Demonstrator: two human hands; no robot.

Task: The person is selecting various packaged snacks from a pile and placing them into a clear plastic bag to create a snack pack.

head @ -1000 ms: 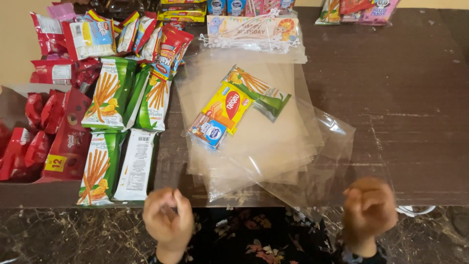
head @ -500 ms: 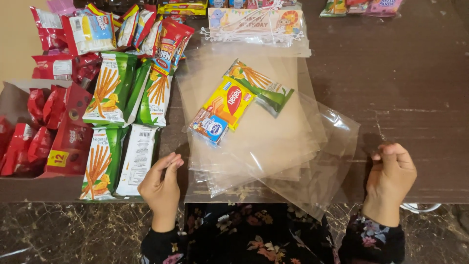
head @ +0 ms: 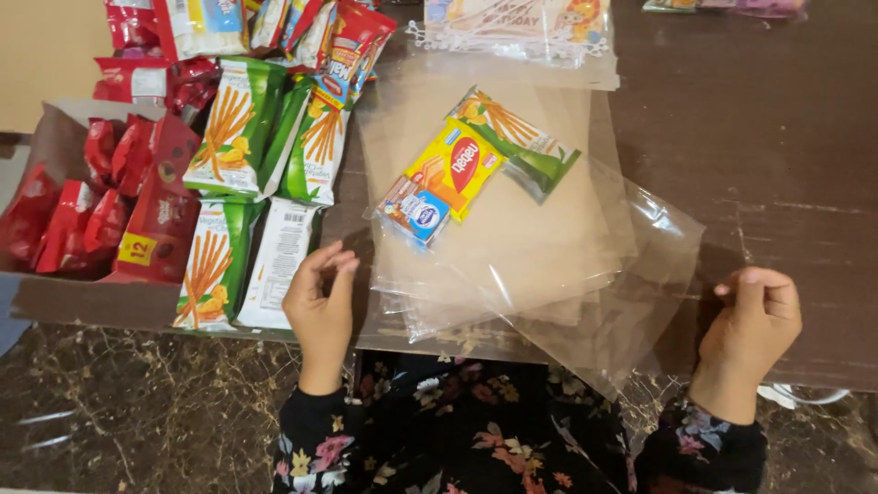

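My left hand (head: 322, 306) hovers at the table's front edge with thumb and fingertips pinched together, between a white-backed stick-snack packet (head: 279, 265) and a stack of clear plastic bags (head: 512, 265). My right hand (head: 752, 322) rests loosely curled at the right edge of the loose clear bag (head: 640, 293); I cannot tell whether it touches the plastic. Three packets lie on the stack: a yellow one (head: 457, 165), a green stick-snack one (head: 521, 137) and a small blue-and-orange one (head: 416, 209).
Rows of green stick-snack packets (head: 229, 128) lie left of the bags, beside a cardboard box (head: 82, 297) of red packets (head: 69, 220). More snack packets (head: 302, 27) and a packed paper banner (head: 521, 23) line the back. The dark brown table (head: 786, 137) stretches right.
Both hands came up from below the table edge to its front, the left near the bags' left side, the right at the loose bag's right edge. The view shifted right and down.
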